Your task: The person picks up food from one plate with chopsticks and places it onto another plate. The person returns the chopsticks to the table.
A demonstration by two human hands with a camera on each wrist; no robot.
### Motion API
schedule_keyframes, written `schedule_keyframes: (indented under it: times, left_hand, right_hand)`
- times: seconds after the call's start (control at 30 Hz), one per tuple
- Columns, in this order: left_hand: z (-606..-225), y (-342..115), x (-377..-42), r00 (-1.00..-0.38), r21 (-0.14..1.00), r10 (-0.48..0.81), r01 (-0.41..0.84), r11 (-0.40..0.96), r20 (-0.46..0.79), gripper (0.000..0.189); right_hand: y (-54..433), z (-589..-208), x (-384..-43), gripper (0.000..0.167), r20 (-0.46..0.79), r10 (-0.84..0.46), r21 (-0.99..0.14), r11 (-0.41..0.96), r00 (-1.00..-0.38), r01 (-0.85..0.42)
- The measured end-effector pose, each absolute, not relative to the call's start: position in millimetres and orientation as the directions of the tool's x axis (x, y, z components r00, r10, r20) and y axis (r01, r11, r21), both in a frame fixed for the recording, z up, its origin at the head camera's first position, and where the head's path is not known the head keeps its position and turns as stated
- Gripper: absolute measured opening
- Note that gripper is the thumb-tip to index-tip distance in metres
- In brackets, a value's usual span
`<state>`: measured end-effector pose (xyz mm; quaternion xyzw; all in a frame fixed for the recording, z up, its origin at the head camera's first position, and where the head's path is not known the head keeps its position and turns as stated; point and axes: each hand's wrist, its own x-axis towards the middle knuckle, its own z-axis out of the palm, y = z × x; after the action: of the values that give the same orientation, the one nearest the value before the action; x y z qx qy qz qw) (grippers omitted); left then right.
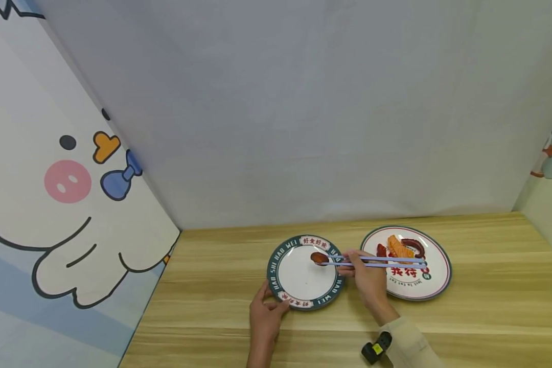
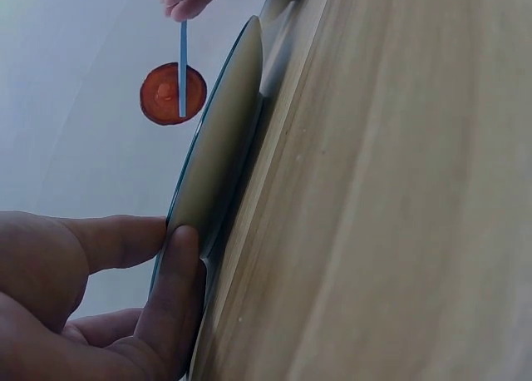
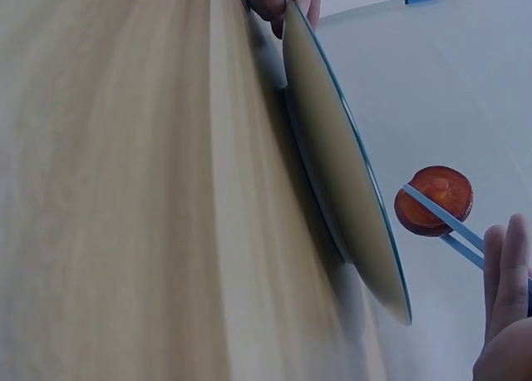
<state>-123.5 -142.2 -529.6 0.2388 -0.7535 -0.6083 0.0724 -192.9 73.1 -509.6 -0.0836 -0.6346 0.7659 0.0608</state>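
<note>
A reddish-brown mushroom cap (image 1: 319, 258) hangs between the tips of pale blue chopsticks (image 1: 409, 266), over a round plate with a dark green lettered rim (image 1: 274, 266). Both wrist views show the mushroom (image 3: 440, 202) raised apart from the plate's surface. My right hand (image 1: 368, 278) grips the chopsticks around their middle. At the plate's lower left, my left hand (image 1: 264, 314) pinches the rim, thumb above and fingers below, as the left wrist view shows. In that view the near edge of the plate (image 2: 220, 140) stands slightly off the wood.
An oval white plate (image 1: 437, 281) to the right carries an orange piece of food (image 1: 399, 248), a dark red curled tentacle (image 1: 416, 246) and small red pieces (image 1: 381, 250). Behind the wooden table (image 1: 202, 286) rises a grey-white wall. A cartoon-printed panel (image 1: 133, 245) borders the left side.
</note>
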Motion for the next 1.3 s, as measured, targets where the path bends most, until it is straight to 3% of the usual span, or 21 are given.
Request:
schedule_keyframes:
  times: [0.57,0.83,1.3]
  left_hand:
    - [-529,-142,-122,-0.882,0.956,-0.440,-0.253,0.145,-0.167,0.080]
    - [-530,-144,-123,-0.886,0.958,-0.435,-0.248,0.147,-0.162,0.079]
    - [-531,-143,-123,-0.882,0.954,-0.444,-0.254,0.161,-0.160,0.079]
  right_hand:
    - [86,-504,-189,0.036,-0.044,0.236,-0.981,-0.196,-0.971,-0.004]
    - [90,-504,-191,0.029,-0.005,0.281,-0.968,-0.243,-0.960,-0.066]
    - [105,-502,-190,0.026,-0.038,0.314,-0.948,-0.311,-0.949,-0.065]
